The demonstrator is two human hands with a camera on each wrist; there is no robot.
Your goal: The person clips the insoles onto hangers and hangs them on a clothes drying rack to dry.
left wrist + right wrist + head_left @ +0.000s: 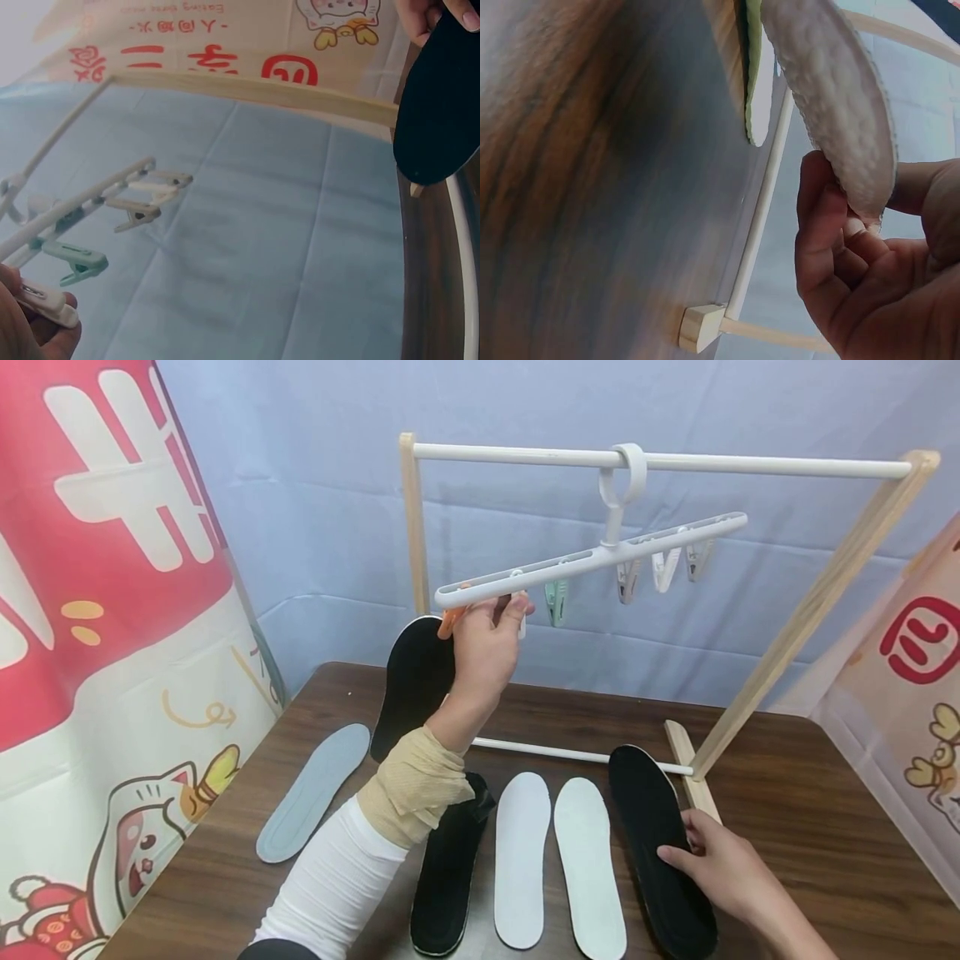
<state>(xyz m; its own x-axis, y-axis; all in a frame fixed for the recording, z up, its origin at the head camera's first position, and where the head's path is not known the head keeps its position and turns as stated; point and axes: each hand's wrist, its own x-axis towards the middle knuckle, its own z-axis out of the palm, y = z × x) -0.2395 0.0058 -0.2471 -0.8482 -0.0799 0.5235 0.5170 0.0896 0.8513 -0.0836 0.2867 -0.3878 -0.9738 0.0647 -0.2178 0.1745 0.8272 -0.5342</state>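
Note:
My left hand [483, 652] is raised to the left half of a white clip hanger [585, 560] and pinches a white clip [51, 304] there. Beside it, a black insole [412, 685] hangs below an orange clip [447, 623]. At the right of the table my right hand [723, 864] grips the edge of another black insole [652, 835], which is tilted up. The right wrist view shows its pale, bumpy underside [832, 90] between thumb and fingers. A green clip [556, 602] and several pale clips [664, 570] hang further along the hanger.
The hanger hooks over the white rail [517, 456] of a wooden-legged rack [817, 610]. On the brown table [810, 827] lie a grey-blue insole [313, 793], a black insole [448, 877] and two white insoles [522, 860]. Printed curtains [150, 652] stand at both sides.

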